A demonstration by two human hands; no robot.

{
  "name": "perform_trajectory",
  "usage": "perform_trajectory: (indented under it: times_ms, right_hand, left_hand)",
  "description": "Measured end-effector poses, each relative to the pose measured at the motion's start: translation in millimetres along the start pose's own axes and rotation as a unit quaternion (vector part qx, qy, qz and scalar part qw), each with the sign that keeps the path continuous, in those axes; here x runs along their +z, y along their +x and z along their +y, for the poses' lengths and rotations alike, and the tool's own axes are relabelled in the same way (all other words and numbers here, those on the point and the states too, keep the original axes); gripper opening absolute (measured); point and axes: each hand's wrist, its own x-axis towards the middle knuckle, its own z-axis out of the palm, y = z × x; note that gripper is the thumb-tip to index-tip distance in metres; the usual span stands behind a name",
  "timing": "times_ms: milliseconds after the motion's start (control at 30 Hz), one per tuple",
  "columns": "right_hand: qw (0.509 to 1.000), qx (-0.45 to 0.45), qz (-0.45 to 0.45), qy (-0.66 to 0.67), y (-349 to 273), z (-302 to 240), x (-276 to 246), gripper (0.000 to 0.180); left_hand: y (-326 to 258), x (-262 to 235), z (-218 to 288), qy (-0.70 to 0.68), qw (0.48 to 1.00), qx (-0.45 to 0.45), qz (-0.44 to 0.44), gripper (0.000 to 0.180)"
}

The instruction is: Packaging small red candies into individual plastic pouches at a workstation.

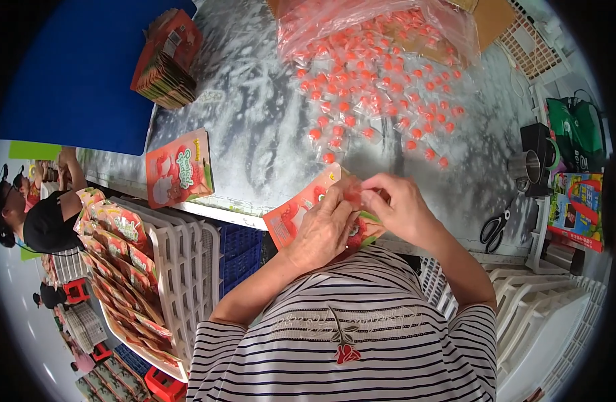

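Observation:
My left hand (321, 228) is closed on a red candy pouch (288, 218) at the table's near edge, against my striped shirt. The pouch is tilted, its upper end between both hands. My right hand (405, 208) pinches at that end, where a reddish wrapped candy (352, 190) shows partly behind my fingers. How much the pouch holds is hidden. Beyond my hands, many round red candies (381, 77) in clear wrappers spread over the grey table (254, 134). They spill from a clear plastic bag (328, 27). A second red pouch (180, 171) lies flat to the left.
A stack of pouches (167, 63) stands beside a blue board (80, 74). At lower left, a white crate (180, 281) holds rows of pouches. Black scissors (495, 231) and a metal cup (522, 166) sit at right. White crates (542, 301) are stacked below. Other people work at far left.

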Motion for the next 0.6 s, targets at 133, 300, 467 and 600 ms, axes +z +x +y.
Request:
perform_trajectory:
  times_ms: [133,300,467,600]
  right_hand:
    - [0.989,-0.068,-0.079,-0.107,3.0,9.2,-2.1,0.013]
    - [0.979,0.106,0.016,0.175,17.7,-17.2,-28.3,0.023]
    - [0.930,0.048,0.091,0.353,30.0,-20.3,9.9,0.018]
    - [0.967,-0.026,0.072,0.243,22.3,-15.0,18.7,0.021]
  left_hand:
    - [-1.0,1.3,7.0,0.020,0.998,0.043,-0.032,0.013]
    - [-1.7,-2.5,9.8,0.025,1.000,0.016,-0.010,0.011]
    - [0.2,2.3,11.7,0.031,0.999,0.042,-0.015,0.011]
    - [-2.5,2.6,5.8,0.018,0.999,0.042,-0.018,0.014]
